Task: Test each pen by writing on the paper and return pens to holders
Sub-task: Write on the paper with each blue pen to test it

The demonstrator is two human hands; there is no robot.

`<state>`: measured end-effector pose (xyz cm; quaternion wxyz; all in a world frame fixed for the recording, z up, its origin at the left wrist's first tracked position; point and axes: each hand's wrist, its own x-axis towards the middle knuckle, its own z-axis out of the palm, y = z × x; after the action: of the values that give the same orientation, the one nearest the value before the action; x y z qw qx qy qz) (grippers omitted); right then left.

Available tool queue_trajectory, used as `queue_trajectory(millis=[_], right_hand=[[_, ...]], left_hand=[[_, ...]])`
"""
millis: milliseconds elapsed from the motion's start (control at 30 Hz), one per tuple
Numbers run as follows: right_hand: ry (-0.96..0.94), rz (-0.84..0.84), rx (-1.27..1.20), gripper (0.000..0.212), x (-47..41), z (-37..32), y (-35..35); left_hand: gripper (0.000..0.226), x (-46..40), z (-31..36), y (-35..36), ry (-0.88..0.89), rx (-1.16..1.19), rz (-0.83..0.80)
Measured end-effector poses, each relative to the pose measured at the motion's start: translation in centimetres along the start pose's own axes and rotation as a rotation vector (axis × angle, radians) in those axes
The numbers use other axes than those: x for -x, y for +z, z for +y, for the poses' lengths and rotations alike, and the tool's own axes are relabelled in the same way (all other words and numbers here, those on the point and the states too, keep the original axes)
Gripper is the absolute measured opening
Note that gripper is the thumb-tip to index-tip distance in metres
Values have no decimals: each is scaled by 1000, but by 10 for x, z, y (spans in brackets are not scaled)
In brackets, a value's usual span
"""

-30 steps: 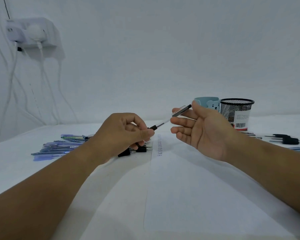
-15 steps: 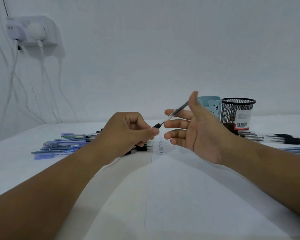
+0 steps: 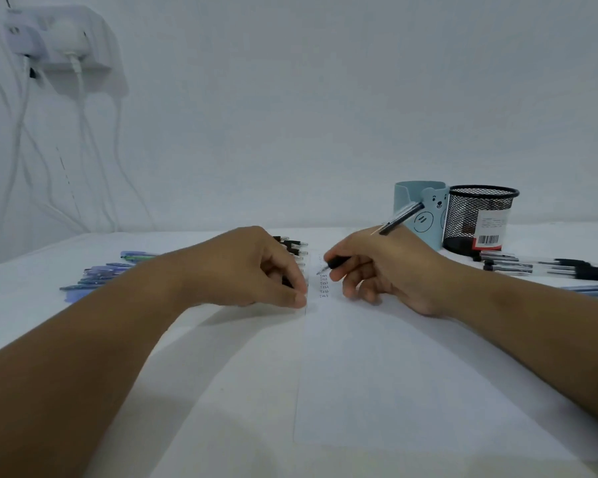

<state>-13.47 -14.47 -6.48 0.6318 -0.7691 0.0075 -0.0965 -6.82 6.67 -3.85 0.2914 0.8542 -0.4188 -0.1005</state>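
Lowered black-gripped pen (image 3: 339, 262), tip near paper (image 3: 377, 374)

A plain room desk: white table (image 3: 83, 339), pen holders (image 3: 480, 215), wall socket (image 3: 59, 39).

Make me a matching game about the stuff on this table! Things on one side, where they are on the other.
Things:
1. pen
2. mesh cup
3. blue pens
4. bear cup

Places:
A. lying on the table at the far left
B. held in the right hand, tip at the paper
C. standing just left of the mesh cup
D. standing farthest right of the two cups, with a barcode label

Pairs: 1-B, 2-D, 3-A, 4-C
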Motion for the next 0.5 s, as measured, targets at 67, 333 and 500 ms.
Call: queue_trajectory(millis=[67, 333, 500], right_hand=[[-18, -13, 78, 10, 0, 0, 3], [-60, -52, 220, 14, 3, 2, 11], [-77, -39, 290, 19, 1, 5, 13]], left_hand=[[7, -3, -1, 3, -21, -12, -51], [10, -5, -5, 4, -75, 31, -113], [9, -5, -5, 5, -97, 63, -121]])
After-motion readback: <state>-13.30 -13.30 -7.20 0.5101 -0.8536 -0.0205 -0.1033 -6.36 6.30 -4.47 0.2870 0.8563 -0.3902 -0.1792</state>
